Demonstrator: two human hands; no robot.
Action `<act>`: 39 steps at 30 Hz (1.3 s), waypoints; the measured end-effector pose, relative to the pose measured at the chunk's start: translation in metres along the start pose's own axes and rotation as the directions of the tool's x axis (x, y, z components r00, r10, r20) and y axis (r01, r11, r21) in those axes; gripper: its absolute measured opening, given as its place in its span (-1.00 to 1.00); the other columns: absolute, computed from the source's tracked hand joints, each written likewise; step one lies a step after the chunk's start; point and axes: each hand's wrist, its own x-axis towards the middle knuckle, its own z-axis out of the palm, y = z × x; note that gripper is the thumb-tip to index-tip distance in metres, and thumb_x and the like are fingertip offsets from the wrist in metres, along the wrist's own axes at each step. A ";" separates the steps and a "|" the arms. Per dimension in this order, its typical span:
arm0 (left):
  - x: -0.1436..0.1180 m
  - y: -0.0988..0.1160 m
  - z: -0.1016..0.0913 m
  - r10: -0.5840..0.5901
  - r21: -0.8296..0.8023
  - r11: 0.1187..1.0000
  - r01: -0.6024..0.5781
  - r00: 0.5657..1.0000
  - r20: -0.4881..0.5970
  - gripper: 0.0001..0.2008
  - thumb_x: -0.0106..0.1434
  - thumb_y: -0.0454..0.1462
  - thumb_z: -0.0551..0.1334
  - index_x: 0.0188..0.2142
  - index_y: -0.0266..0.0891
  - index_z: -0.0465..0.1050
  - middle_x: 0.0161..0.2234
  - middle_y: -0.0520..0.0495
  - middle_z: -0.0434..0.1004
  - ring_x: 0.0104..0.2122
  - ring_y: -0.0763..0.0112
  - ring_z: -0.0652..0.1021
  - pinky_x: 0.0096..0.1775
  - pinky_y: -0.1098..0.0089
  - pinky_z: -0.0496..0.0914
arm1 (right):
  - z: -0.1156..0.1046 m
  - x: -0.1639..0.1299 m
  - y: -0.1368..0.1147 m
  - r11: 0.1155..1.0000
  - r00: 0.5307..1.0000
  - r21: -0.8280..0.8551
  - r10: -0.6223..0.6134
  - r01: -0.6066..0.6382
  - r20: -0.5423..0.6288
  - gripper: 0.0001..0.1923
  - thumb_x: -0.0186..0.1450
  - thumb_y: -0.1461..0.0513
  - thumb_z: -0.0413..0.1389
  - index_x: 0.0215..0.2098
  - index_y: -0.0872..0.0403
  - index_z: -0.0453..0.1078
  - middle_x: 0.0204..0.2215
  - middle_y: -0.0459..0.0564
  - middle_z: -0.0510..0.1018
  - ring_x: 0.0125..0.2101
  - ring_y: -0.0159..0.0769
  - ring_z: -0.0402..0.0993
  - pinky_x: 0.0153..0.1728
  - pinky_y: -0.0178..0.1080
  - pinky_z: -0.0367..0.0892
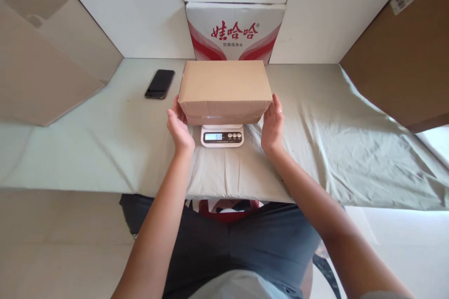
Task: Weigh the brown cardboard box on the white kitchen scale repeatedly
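— Brown cardboard, plain and closed: is that the box in the middle of the table?

— Yes. It sits on a small white scale, which peeks out from under its near edge with the lit display facing the person. The box is much wider than the scale and overhangs it on both sides.

— Where are the hands?

— One at each end of the box. The left hand is at the left end, fingers pointing up and away, palm turned toward the cardboard. The right hand mirrors it at the right end. The box lies squarely between them, a little farther from the person than the wrists.

— Are they gripping it?

— Both hands are open and flat, fingers held together, not curled around anything. The fingertips reach the lower corners of the box; whether they press on it or just stand beside it, I cannot tell.

— What else is on the table?

— A pale green cloth covers it, creased toward the right. A dark phone lies flat to the left of the box, well apart from the left hand. Just behind the box stands a white carton with red print, and large brown cartons lean in from the far left and far right.
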 end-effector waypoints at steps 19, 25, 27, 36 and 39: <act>0.002 -0.002 0.009 -0.058 -0.039 0.998 0.056 0.997 -0.056 -0.03 0.19 0.47 -0.03 0.17 -0.19 0.52 0.26 -0.31 0.54 0.39 0.05 0.40 0.33 0.14 0.37 | -0.005 0.011 0.017 0.999 1.000 0.045 0.014 -0.015 0.015 -0.25 0.30 -0.33 -0.07 0.30 -0.20 0.27 0.47 -0.05 0.27 0.53 -0.06 0.06 0.56 0.28 -0.13; -0.002 0.007 0.016 -0.047 -0.086 0.995 0.040 0.996 -0.077 -0.08 0.17 0.45 0.05 0.06 -0.24 0.58 0.20 -0.31 0.60 0.38 0.03 0.42 0.32 0.18 0.38 | -0.003 0.007 0.010 0.995 0.998 0.075 0.066 -0.068 0.019 -0.33 0.31 -0.29 -0.02 0.26 -0.24 0.33 0.45 -0.13 0.32 0.51 -0.10 0.13 0.58 0.16 -0.09; -0.002 0.007 0.015 -0.047 -0.091 0.995 0.039 0.995 -0.087 -0.11 0.15 0.43 0.09 0.04 -0.24 0.59 0.19 -0.30 0.62 0.35 0.02 0.45 0.30 0.19 0.39 | -0.002 0.006 0.008 0.993 0.997 0.088 0.076 -0.076 0.006 -0.34 0.30 -0.30 -0.02 0.24 -0.25 0.34 0.44 -0.16 0.34 0.50 -0.09 0.14 0.58 0.16 -0.09; -0.002 0.004 0.014 0.000 -0.094 0.996 -0.006 0.998 -0.069 -0.18 0.25 0.35 0.09 0.08 -0.25 0.58 0.19 -0.31 0.61 0.33 0.04 0.48 0.32 0.15 0.37 | 0.001 0.005 0.003 0.995 0.999 0.090 0.050 -0.049 0.000 -0.37 0.30 -0.27 -0.02 0.20 -0.22 0.36 0.42 -0.13 0.37 0.50 -0.07 0.14 0.57 0.20 -0.09; -0.002 0.004 0.013 0.003 -0.092 0.996 -0.009 0.998 -0.069 -0.19 0.25 0.35 0.09 0.07 -0.25 0.58 0.18 -0.30 0.62 0.32 0.03 0.49 0.33 0.13 0.37 | 0.001 0.006 0.004 0.994 0.999 0.096 0.043 -0.043 0.001 -0.35 0.30 -0.27 -0.02 0.22 -0.20 0.35 0.42 -0.11 0.36 0.50 -0.07 0.14 0.58 0.19 -0.11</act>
